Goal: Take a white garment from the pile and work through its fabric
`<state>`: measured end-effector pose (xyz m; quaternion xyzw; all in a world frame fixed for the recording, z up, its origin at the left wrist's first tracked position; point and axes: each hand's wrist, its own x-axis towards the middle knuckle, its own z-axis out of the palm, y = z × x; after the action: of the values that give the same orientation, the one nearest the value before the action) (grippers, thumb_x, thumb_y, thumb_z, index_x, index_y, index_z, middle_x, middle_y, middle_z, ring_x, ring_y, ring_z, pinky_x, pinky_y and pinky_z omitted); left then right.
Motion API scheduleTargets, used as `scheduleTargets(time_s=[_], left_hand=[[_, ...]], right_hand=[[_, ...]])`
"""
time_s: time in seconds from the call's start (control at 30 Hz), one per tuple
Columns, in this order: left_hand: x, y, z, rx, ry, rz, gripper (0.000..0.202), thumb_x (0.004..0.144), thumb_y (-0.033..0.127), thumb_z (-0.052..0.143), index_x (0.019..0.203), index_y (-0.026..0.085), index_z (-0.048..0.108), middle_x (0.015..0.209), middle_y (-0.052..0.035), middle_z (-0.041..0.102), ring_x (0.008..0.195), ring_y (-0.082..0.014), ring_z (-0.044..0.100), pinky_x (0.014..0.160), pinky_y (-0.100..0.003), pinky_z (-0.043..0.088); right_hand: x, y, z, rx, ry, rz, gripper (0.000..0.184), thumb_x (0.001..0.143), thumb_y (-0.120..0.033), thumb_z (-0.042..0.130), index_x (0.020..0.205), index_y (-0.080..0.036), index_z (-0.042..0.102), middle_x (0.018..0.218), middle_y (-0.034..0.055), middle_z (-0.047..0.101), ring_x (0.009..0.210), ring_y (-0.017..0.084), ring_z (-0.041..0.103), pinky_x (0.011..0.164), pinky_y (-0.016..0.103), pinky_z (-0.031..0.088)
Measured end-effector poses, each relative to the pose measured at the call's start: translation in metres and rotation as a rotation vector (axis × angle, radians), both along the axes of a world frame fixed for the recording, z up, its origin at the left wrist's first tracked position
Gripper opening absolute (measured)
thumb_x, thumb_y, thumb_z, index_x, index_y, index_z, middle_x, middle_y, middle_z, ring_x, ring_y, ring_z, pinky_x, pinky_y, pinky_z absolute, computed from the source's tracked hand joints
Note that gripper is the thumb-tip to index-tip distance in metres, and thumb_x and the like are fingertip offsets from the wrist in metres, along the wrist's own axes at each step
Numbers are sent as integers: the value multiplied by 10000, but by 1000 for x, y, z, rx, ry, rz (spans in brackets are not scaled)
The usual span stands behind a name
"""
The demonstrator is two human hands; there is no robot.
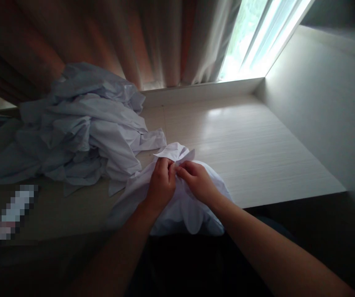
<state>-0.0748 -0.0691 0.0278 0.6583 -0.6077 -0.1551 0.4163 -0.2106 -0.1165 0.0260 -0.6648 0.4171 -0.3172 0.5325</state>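
A white shirt (183,206) lies bunched at the near edge of a pale wooden table (242,140), part of it hanging over the edge. My left hand (161,183) and my right hand (197,179) meet at the shirt's top, just below its collar (174,152). Both pinch the cloth with closed fingers, fingertips almost touching each other.
A big heap of crumpled white shirts (81,128) covers the table's left half. Curtains (128,37) hang behind it, and a bright window (257,37) is at the back right. A white wall (325,99) bounds the right side. A blurred-out object (13,212) lies front left.
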Motion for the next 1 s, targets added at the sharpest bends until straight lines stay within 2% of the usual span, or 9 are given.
scheduleTargets(time_s=[0.1,0.27,0.37,0.57,0.8,1.0], left_hand=[[1,1,0,-1,-40,11,116,997,221,435,891,217,480,922,-62,582,906,-219,572,822,-346,433],[6,-2,3,59,-91,-10,137,1006,253,427,892,217,493,931,-71,605,908,-231,582,815,-353,428],[10,-3,5,97,-50,-58,179,1016,276,437,878,206,527,896,-57,621,872,-216,590,803,-339,433],[20,-4,12,44,39,-169,161,979,323,576,908,190,635,912,-41,647,849,-179,616,778,-288,472],[19,-1,13,101,47,-97,113,959,271,570,899,186,615,880,-36,662,831,-182,633,773,-294,474],[19,2,13,145,120,-52,130,953,309,584,891,198,609,842,-11,670,766,-166,635,737,-283,472]], right_hand=[[1,0,1,41,-41,15,309,926,-398,593,711,-178,619,659,-2,588,641,141,492,630,300,345],[5,-2,-3,84,-106,31,315,918,-428,584,735,-175,625,663,-9,549,647,141,457,622,299,349],[6,-3,-6,89,-106,29,293,910,-409,582,740,-175,626,674,-9,555,653,140,465,631,297,357],[3,-7,-3,74,-93,18,223,864,-333,600,698,-185,602,649,-24,550,637,132,470,603,283,332],[5,-6,-6,20,-98,37,237,873,-334,582,682,-197,557,649,-32,511,630,128,438,613,283,328],[9,-5,-6,-17,-32,31,252,875,-329,578,660,-210,522,625,-33,497,624,133,439,608,281,320]])
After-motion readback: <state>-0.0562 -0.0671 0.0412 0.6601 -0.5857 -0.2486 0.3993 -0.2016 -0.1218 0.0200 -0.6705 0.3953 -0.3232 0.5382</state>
